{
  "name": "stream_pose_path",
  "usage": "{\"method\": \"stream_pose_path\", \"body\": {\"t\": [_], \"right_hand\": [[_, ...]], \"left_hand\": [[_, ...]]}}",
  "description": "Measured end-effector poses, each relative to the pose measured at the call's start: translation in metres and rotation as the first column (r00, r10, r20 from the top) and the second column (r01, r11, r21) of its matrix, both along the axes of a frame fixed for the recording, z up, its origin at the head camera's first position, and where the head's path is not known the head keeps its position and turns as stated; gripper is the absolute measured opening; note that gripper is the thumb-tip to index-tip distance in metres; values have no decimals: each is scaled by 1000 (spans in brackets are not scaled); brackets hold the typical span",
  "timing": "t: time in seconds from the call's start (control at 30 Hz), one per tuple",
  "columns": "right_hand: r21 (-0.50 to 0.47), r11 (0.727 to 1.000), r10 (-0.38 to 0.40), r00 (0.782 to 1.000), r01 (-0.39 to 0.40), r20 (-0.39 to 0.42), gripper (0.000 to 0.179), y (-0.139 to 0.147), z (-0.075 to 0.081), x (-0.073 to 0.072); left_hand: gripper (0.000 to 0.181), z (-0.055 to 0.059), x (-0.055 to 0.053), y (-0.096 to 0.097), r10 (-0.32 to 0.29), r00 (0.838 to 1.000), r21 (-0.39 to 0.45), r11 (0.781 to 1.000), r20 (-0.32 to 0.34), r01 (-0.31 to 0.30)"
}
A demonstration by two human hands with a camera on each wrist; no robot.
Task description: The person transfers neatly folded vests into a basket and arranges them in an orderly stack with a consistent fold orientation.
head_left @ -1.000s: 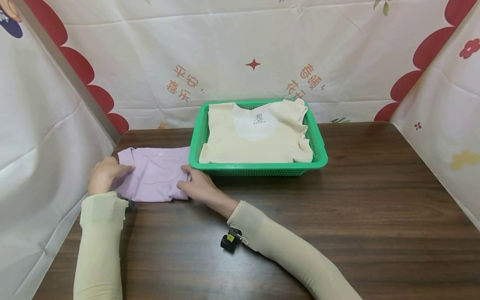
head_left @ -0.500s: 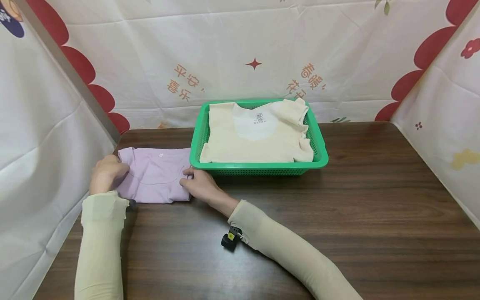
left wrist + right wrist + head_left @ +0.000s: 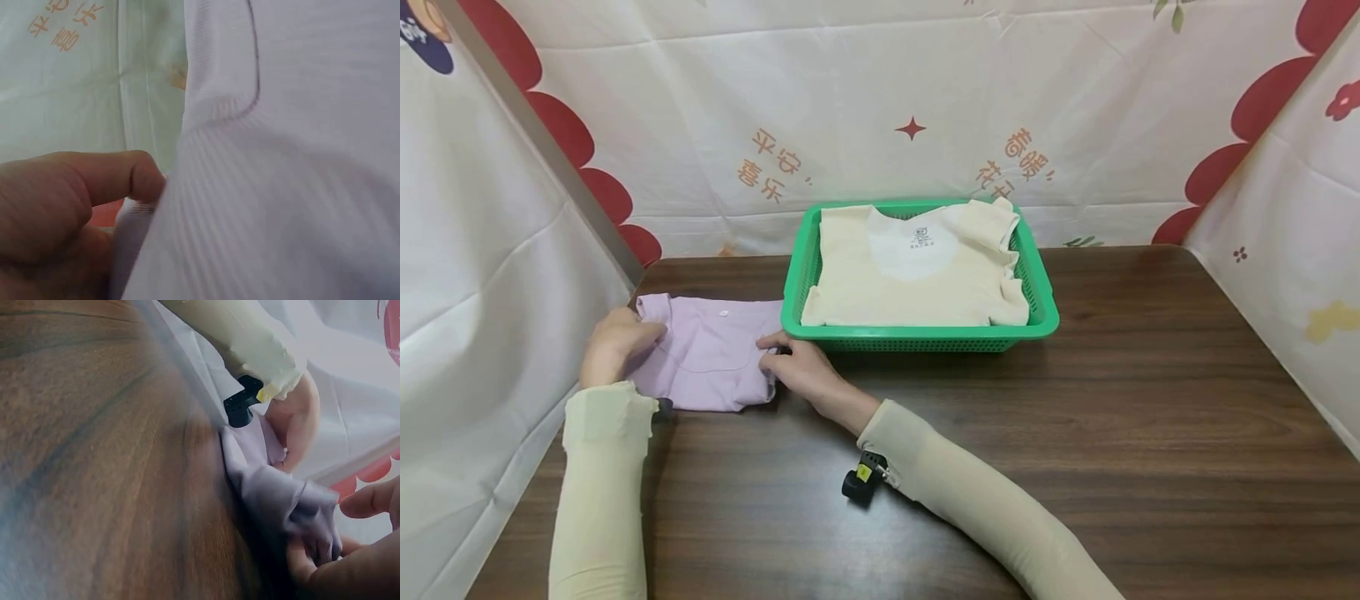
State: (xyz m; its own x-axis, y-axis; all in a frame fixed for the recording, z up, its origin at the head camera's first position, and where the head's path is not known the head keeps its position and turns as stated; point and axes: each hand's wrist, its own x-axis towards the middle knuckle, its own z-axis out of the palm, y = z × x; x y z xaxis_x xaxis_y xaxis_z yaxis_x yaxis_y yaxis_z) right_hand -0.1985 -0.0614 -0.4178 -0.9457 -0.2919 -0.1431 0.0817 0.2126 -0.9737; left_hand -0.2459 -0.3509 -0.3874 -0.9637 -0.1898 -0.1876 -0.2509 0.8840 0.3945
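Observation:
A folded lilac shirt lies at the left of the table in the head view, a thin seam curving across it. At its left edge my left hand pinches the cloth, thumb on top and the other fingers mostly hidden. In the left wrist view the ribbed lilac fabric fills the right side, beside my left thumb. My right hand holds the shirt's right edge, close to the basket's near left corner. The right wrist view shows that edge bunched and slightly raised between fingers and thumb.
Right of the shirt stands a green plastic basket holding a folded cream shirt with a printed neck label. White printed cloth hangs behind and along both sides of the brown wooden table.
The shirt's lower right corner has risen and drawn slightly left, with my right fingers farther over the edge. My left hand has shifted only slightly. The basket stays put.

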Motion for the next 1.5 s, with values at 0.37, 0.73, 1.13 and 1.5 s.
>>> {"method": "stream_pose_path", "body": {"t": [0.37, 0.73, 1.13, 1.5], "right_hand": [[124, 990, 69, 998, -67, -8, 47, -3, -3, 0], [111, 980, 175, 983, -167, -60, 64, 1, -11, -3], [256, 944, 263, 941, -207, -211, 64, 0, 0, 1], [341, 917, 330, 875, -208, -355, 67, -1, 18, 12]], "left_hand": [[19, -1, 3, -1, 45, 995, 28, 999, -94, -43], [42, 2, 0, 4, -6, 997, 4, 1000, -74, 7], [44, 1, -3, 4, 55, 994, -38, 998, -90, -59], [48, 4, -5, 8, 109, 987, 11, 994, -116, -109]]}}
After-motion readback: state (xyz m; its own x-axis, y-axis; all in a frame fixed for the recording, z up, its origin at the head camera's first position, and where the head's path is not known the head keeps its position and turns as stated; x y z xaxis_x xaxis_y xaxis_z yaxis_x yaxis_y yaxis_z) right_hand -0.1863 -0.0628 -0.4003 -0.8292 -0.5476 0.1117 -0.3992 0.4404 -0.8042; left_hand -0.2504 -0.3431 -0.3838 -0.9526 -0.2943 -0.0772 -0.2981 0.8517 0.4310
